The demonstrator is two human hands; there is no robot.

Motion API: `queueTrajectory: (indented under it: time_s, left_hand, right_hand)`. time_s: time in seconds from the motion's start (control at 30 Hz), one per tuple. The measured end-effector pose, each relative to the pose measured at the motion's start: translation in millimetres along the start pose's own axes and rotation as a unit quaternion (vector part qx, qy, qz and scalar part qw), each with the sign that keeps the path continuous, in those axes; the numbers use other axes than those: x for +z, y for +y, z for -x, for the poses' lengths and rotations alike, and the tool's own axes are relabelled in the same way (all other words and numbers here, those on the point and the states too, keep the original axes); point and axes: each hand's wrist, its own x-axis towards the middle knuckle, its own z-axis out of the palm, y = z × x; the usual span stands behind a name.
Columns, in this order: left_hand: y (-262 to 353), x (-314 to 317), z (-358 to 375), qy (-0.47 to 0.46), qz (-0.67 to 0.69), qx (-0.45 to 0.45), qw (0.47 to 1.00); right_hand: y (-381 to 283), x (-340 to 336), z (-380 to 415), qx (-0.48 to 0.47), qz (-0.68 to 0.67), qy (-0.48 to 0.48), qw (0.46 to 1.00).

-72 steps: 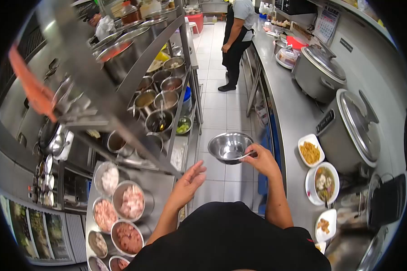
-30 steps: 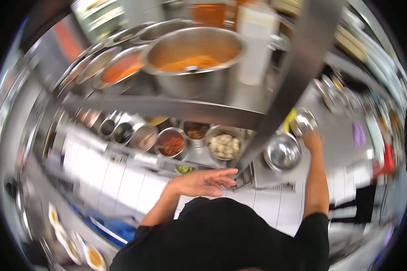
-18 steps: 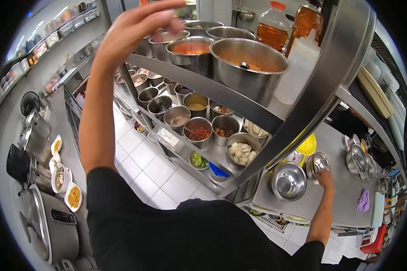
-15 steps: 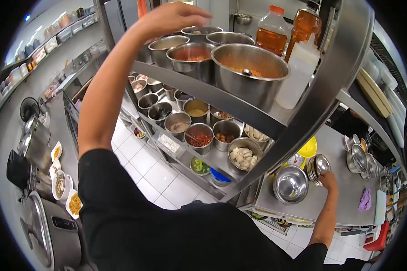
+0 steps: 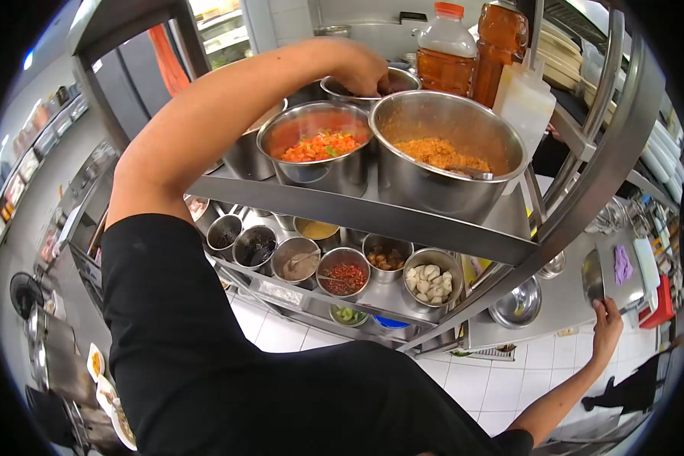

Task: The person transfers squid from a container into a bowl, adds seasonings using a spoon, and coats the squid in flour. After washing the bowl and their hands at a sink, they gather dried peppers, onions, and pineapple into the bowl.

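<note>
My left hand [image 5: 363,72] reaches over the upper shelf into a steel pot [image 5: 403,79] at the back; its fingertips are hidden inside the pot. In front of it stand a pot of chopped red and orange vegetables [image 5: 323,147] and a larger pot of orange crumbly food [image 5: 442,154] with a spoon in it. Low on the right, my right hand [image 5: 606,323] grips a shallow metal bowl [image 5: 593,277] by its rim, tilted on edge above the steel counter [image 5: 562,311].
Bottles of amber liquid [image 5: 446,70] and a white squeeze bottle [image 5: 526,99] stand beside the pots. A metal post [image 5: 585,171] rises between my arms. The lower shelf holds several containers, including white dumpling-like pieces [image 5: 429,283]. A steel bowl [image 5: 515,302] and purple cloth [image 5: 623,264] lie on the counter.
My left hand has moved right and down into the back pot. My right hand has lifted a metal bowl away from the stack and moved right. The view has shifted nearer the upper pots.
</note>
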Motion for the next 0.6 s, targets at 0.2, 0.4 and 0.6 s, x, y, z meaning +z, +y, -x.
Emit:
queueTrajectory:
  time_s: [0.2,0.4,0.6]
  left_hand:
    - [-21.4,-1.0,-2.3,0.009,0.140,-0.034,0.989]
    - [-51.4,5.0,-6.7,0.026,0.292,-0.068,0.954]
    - [-57.3,9.0,-1.4,0.075,0.368,-0.102,0.921]
  right_hand:
    - [-57.1,-45.8,94.7,0.058,-0.046,-0.010,0.997]
    - [-64.0,-65.9,148.4,-0.024,-0.039,-0.028,0.999]
    - [-90.1,-81.2,162.8,-0.153,-0.062,-0.121,0.979]
